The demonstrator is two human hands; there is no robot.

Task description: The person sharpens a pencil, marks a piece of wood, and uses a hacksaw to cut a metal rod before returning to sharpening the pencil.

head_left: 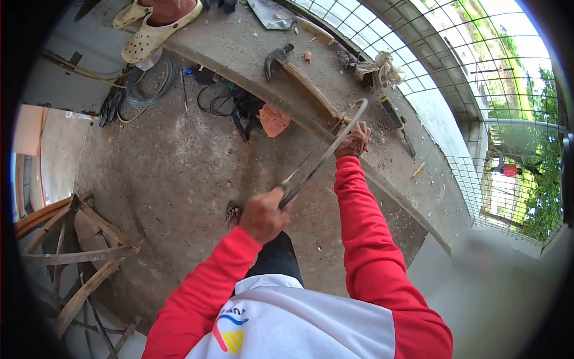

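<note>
My left hand (263,216) is closed round the handle end of a hacksaw (327,151), slightly blurred. The hacksaw's bow reaches up and right over the edge of the concrete ledge, its thin blade near the end of a wooden hammer handle (312,90). My right hand (357,139) is closed on that end of the handle, partly behind the saw frame. Whether the blade touches the wood cannot be made out. At the handle's far end, the claw hammer head (277,60) lies on the ledge. A yellow-and-black tool with a narrow blade (397,122) lies right of my right hand.
Another person's foot in a cream clog (149,40) is at upper left. Coiled wire (152,84), dark straps (240,119) and an orange piece (274,121) lie by the ledge (418,218). A wooden frame (84,257) stands lower left. Wire mesh (430,54) borders the right.
</note>
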